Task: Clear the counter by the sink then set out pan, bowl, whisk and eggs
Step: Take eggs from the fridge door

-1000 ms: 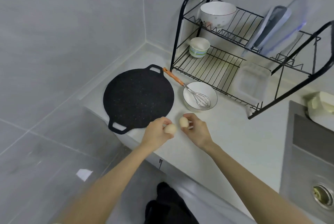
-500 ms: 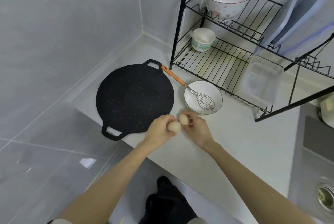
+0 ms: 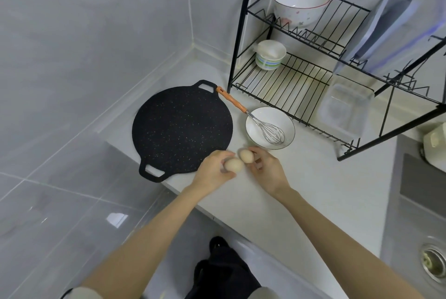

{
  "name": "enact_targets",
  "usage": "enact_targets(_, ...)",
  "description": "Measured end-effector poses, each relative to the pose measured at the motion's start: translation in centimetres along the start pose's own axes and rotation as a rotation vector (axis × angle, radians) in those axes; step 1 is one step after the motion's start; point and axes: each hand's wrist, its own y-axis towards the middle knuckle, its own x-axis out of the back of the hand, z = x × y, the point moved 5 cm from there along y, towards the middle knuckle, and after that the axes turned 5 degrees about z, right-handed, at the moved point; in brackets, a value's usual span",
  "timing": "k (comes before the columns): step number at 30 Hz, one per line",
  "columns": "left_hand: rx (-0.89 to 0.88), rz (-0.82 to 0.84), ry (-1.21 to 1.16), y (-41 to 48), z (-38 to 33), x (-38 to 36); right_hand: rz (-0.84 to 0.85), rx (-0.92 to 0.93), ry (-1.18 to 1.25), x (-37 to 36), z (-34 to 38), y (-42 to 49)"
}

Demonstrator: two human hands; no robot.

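Head view: your two hands meet at the centre of the frame, low over the white bench point(image 3: 325, 190), each curled around an egg. Your left hand point(image 3: 214, 170) grips the first egg point(image 3: 233, 165). Your right hand point(image 3: 268, 170) pinches the second egg point(image 3: 246, 155) just up and to the right, the shells so close that contact cannot be told.

Directly above the hands, the bowl point(image 3: 255, 127) sits on the bench. The whisk point(image 3: 253, 117) rests in it, wire head inside and orange handle angled toward the upper left. The black speckled pan point(image 3: 181, 129) lies flat just left of the bowl, one loop handle overhanging the bench's front edge.

In the upper right, a black dish rack point(image 3: 289, 86) carries a large white bowl point(image 3: 300, 7) on top, with a striped cup point(image 3: 270, 54) and a clear tub point(image 3: 345, 110) below. A sink point(image 3: 420, 214) lines the right edge.
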Motion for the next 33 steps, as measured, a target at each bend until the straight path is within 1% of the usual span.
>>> enact_targets(4, 0.001, -0.028, 0.017, -1.3, -0.7, 1.1, -0.021, -0.022, -0.056, 1.5, 0.2, -1.6)
enact_targets(8, -0.048, -0.062, 0.024, -3.5, -2.1, 2.5, -0.06, -0.012, -0.071, 3.1, 1.0, -4.2)
enact_targets(14, -0.11, -0.153, -0.01, -7.5, -4.3, 4.5, -0.127, 0.051, -0.04, 5.0, 3.2, -8.5)
enact_targets(21, -0.126, -0.233, -0.026, -13.0, -7.5, 6.1, -0.143, 0.16, 0.005, 6.3, 6.5, -12.6)
enact_targets(27, -0.111, -0.36, -0.044, -19.5, -9.8, 5.8, -0.08, 0.305, 0.007, 6.6, 9.5, -16.4)
enact_targets(33, -0.053, -0.539, -0.127, -27.8, -10.8, 2.2, 0.046, 0.445, -0.019, 6.0, 9.7, -21.8)
